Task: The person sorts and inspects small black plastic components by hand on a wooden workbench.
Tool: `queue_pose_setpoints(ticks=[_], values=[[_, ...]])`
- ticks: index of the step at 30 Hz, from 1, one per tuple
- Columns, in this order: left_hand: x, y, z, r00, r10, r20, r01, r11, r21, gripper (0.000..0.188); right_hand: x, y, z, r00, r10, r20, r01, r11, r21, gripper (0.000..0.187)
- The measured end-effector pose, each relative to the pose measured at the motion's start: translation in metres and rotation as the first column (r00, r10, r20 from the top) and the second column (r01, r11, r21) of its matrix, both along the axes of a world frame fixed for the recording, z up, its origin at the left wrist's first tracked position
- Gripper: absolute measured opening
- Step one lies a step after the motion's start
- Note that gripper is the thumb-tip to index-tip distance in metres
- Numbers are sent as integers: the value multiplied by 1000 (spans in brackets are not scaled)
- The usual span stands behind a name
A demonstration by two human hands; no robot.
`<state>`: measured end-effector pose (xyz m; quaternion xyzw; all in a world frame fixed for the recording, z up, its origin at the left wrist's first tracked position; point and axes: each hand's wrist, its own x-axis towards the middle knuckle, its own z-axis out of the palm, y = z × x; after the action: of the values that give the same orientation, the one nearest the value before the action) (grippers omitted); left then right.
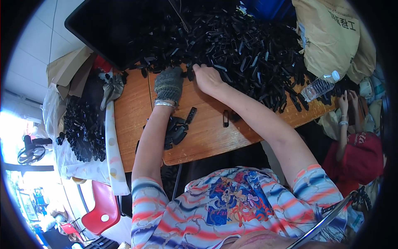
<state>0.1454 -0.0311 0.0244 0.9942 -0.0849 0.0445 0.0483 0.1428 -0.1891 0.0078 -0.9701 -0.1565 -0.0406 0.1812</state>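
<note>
My left hand, in a grey knitted glove, is at the near edge of a large heap of small black plastic parts. Its fingers curl downward, and what they hold is hidden. Bare and closed, my right hand is just to its right, thumb and fingers pinched at a small black plastic part between the two hands. A smaller group of black parts lies by my left forearm. One single black frame-shaped part rests on the wooden table between my forearms.
A black tray stands at the far left. A clear bottle and paper sacks are at the right. More black parts fill a plastic-lined box at left, with a glove beside it. Another person's hands work at far right.
</note>
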Motion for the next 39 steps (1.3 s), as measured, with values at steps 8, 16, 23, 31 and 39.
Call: queue_pose_setpoints(ticks=[8,16,23,31,39], values=[[-19,6,6,1000,2,-5,-1,995,101,27,-26,-25,-16,991,127,44,-128,992,24,26],[-30,6,7,1000,-7,4,7,999,40,25,-5,-3,2,998,-33,60,35,999,-32,18],[-39,9,15,999,-23,-49,23,1000,-20,26,-31,-14,-9,989,66,133,-56,995,-77,17],[-49,14,13,995,43,-86,-71,933,-354,29,-54,-28,-14,994,9,113,-39,965,258,24],[-67,12,12,996,-69,-59,-1,639,-769,27,-59,-24,-5,995,-64,71,26,896,444,28]])
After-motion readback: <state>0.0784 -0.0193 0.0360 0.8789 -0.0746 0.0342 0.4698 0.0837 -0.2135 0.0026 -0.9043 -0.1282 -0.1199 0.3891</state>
